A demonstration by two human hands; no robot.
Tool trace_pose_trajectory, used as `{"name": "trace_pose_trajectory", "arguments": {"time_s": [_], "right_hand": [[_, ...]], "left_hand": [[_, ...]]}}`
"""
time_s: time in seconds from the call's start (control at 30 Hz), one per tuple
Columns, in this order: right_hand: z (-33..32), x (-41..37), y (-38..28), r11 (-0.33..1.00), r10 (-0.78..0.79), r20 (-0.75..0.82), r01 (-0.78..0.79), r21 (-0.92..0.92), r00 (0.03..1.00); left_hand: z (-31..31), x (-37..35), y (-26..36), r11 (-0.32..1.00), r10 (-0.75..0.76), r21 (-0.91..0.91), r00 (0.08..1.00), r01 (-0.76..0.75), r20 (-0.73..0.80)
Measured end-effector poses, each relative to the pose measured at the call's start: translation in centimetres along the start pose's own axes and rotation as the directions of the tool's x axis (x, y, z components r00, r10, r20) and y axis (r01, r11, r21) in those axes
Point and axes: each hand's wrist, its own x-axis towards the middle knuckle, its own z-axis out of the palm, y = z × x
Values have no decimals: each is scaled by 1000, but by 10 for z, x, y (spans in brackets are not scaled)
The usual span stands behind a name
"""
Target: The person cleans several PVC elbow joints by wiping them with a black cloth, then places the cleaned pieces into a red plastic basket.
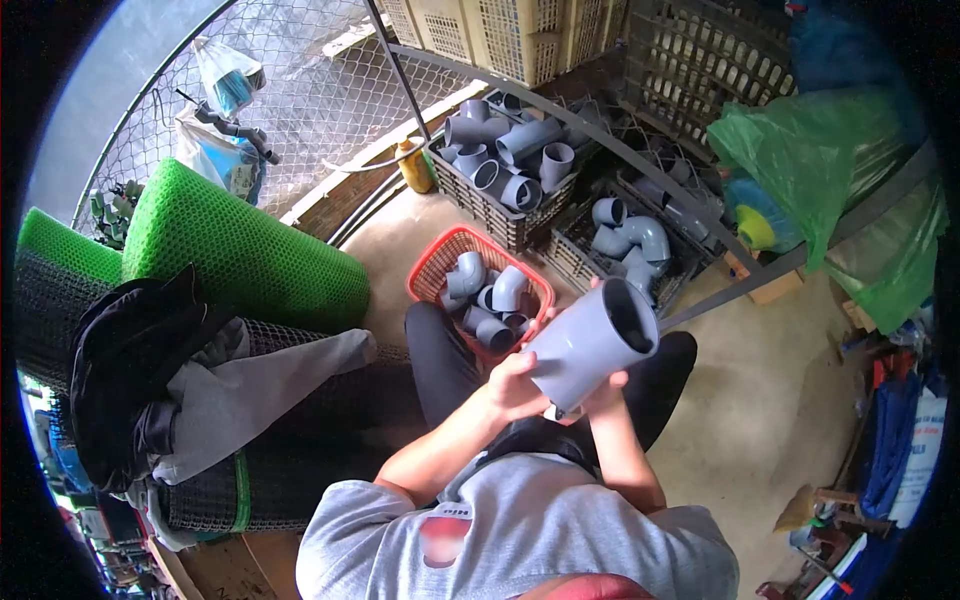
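Note:
I hold a large grey plastic pipe fitting (590,342) in front of my chest, its open dark end tilted up and to the right. My left hand (515,385) grips its lower left side. My right hand (605,388) supports it from underneath, mostly hidden by the fitting. Just beyond the fitting, on the floor between my knees, sits a red basket (440,262) with several grey pipe elbows inside.
A dark crate (505,222) of grey pipe fittings and another crate (580,262) of elbows stand behind the red basket. Green mesh rolls (240,250) with clothes draped over them lie at left. Green plastic bags (830,170) hang at right. A metal bar (760,275) crosses diagonally.

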Motion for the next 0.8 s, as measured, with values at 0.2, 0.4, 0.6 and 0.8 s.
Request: {"name": "trace_pose_trajectory", "arguments": {"time_s": [0.2,0.4,0.6,0.8], "right_hand": [[-40,-24,11,970,186,-408,-232,-67,894],[-12,-17,5,949,159,-450,-262,-177,879],[13,7,2,983,27,-453,-105,-148,891],[-12,8,8,939,90,-624,-275,-206,777]], "left_hand": [[23,1,-13,393,506,918,846,-56,-165],[6,9,-8,-104,325,983,929,-149,175],[0,9,-26,403,345,900,939,-166,19],[-12,9,2,-605,170,795,983,53,64]]}}
